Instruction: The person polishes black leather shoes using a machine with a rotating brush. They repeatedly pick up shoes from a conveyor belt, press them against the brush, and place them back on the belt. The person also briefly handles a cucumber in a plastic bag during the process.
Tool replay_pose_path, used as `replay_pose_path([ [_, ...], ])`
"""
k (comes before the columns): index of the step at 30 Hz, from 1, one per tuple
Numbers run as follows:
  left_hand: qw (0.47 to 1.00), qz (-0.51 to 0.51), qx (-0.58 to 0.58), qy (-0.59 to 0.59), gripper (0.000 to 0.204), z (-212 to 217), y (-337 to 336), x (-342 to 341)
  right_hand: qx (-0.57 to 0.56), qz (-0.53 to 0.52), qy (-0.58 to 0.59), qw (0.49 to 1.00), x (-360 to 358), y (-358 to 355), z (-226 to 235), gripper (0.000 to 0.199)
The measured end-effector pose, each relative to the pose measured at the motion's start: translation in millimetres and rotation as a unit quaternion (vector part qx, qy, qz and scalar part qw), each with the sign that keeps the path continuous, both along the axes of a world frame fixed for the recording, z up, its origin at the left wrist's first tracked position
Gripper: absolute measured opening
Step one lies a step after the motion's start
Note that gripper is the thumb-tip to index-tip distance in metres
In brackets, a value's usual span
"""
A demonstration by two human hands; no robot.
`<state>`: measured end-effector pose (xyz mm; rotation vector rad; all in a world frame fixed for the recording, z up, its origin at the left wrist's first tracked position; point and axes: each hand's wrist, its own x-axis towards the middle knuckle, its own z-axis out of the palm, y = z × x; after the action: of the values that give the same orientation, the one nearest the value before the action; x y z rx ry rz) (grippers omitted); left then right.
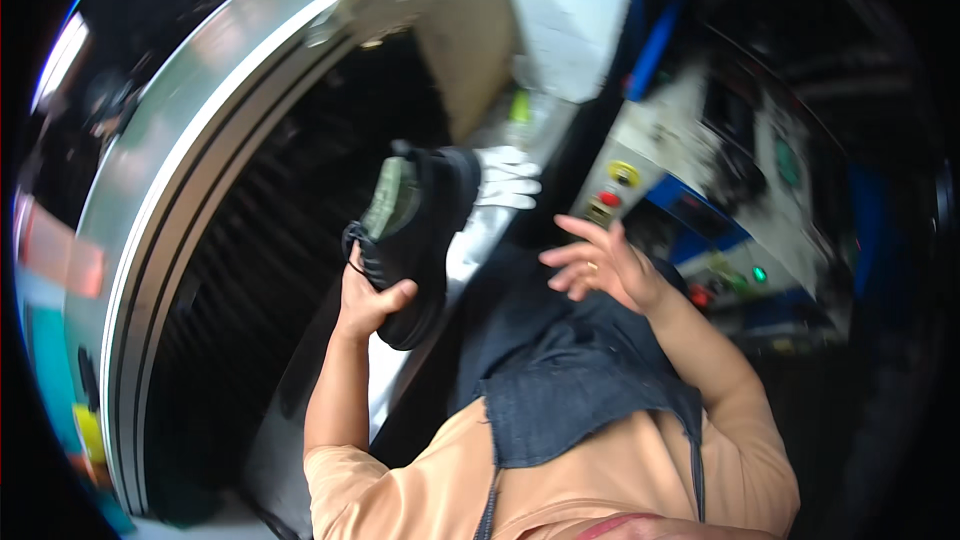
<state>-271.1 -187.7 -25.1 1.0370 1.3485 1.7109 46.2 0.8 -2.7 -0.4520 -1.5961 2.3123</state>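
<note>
My left hand grips a black lace-up shoe by its toe end, thumb across the front. The shoe is raised, heel away from me, and its pale green inside shows at the opening. Dark laces hang by my left fingers. Just beyond the heel is a white, glove-like thing with finger shapes; whether a hand is in it I cannot tell. My right hand hovers to the right of the shoe, apart from it, with nothing in it and its fingers spread.
A dark conveyor-like surface with a curving metal rail runs along the left. To the right stands a machine panel with a red button and a green light. My dark apron covers my lap.
</note>
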Motion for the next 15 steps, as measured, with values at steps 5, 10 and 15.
replay_pose_path([
  [5, 0.828, -0.291, 0.12, 0.464, 0.097, 90, 68, 79, -0.151, 0.113, 0.042, 0.981, 55, 13, 33, 0.09],
  [10, 0.647, -0.383, 0.21, 0.625, 0.107, 154, 117, 137, -0.241, -0.04, 0.204, 0.948, 124, -26, 17, 0.086],
  [15, 0.741, -0.092, 0.244, 0.619, 0.078, 145, 153, 151, -0.084, -0.242, 0.265, 0.93, 172, -16, 27, 0.082],
])
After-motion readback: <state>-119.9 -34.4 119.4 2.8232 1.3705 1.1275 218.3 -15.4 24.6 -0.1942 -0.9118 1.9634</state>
